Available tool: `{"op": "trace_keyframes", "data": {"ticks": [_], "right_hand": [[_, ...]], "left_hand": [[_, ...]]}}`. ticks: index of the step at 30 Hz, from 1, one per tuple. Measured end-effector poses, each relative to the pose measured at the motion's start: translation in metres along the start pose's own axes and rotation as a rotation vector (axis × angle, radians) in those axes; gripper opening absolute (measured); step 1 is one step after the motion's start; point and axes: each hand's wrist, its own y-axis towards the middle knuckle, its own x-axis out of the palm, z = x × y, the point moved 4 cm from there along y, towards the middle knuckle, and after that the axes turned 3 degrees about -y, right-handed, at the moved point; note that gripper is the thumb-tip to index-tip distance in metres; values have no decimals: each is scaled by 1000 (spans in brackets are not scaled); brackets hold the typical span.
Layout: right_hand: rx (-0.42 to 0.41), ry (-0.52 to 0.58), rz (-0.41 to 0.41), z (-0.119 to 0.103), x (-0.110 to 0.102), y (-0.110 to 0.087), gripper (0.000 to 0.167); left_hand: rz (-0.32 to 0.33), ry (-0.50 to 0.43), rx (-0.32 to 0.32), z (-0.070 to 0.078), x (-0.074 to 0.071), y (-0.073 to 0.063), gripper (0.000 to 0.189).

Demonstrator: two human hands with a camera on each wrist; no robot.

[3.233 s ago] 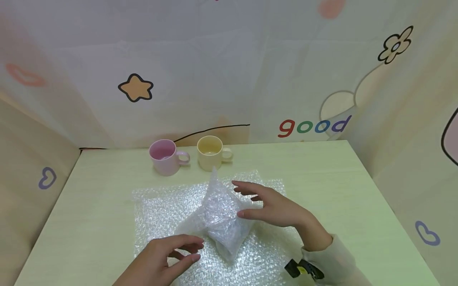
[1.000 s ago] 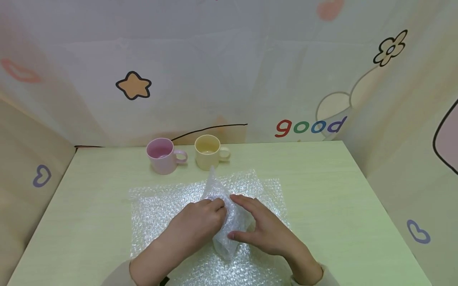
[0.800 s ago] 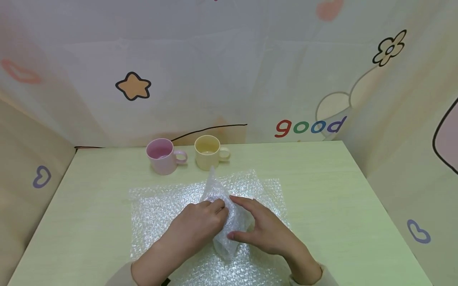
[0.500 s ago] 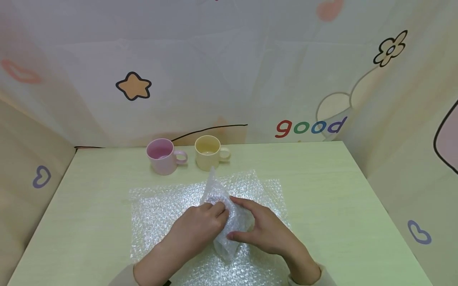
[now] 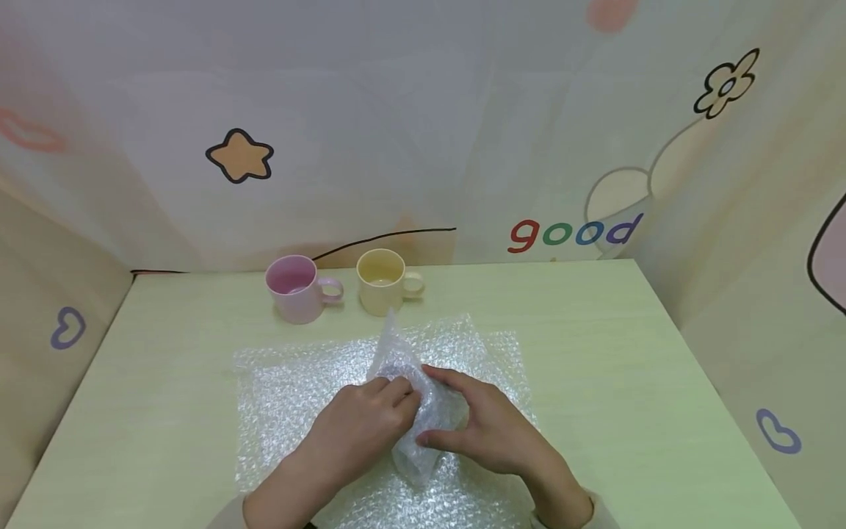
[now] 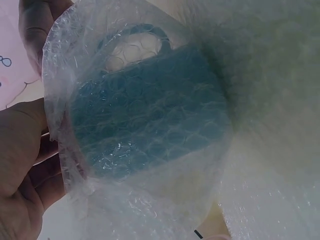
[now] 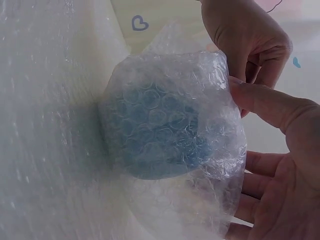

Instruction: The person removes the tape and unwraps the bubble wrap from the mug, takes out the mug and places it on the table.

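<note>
A blue mug (image 6: 150, 110) shows through the bubble wrap (image 6: 135, 205) folded round it, its handle visible in the left wrist view. The wrapped bundle (image 5: 426, 455) rests on spread bubble wrap, one pointed corner standing up at its far end. My left hand (image 5: 366, 422) lies over the bundle's left side, knuckles bent, pinching the wrap; its fingertips are hidden in the head view. From the right, my right hand (image 5: 485, 422) cups the bundle between thumb and fingers. The right wrist view shows my right thumb (image 7: 270, 102) on the wrap close to the left hand.
A pink mug (image 5: 299, 297) and a yellow mug (image 5: 381, 290) stand upright behind the wrap, handles to the right. Flat bubble wrap sheets (image 5: 284, 397) cover the middle of the pale table (image 5: 628, 382). A printed curtain (image 5: 396, 147) encloses the back and sides.
Since the earliest frame, my left hand has moved up and right onto the bundle and bent its fingers into the wrap. My right hand has come down around its right side. Lately both barely move.
</note>
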Motion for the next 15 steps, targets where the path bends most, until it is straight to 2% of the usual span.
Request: {"op": "trace_keyframes", "data": {"ticks": [10, 15], "right_hand": [[67, -4, 18, -4, 1, -1, 83], [43, -16, 20, -5, 1, 0, 83]], "left_hand": [[49, -5, 36, -4, 1, 0, 18], [68, -9, 40, -5, 2, 0, 19]]}}
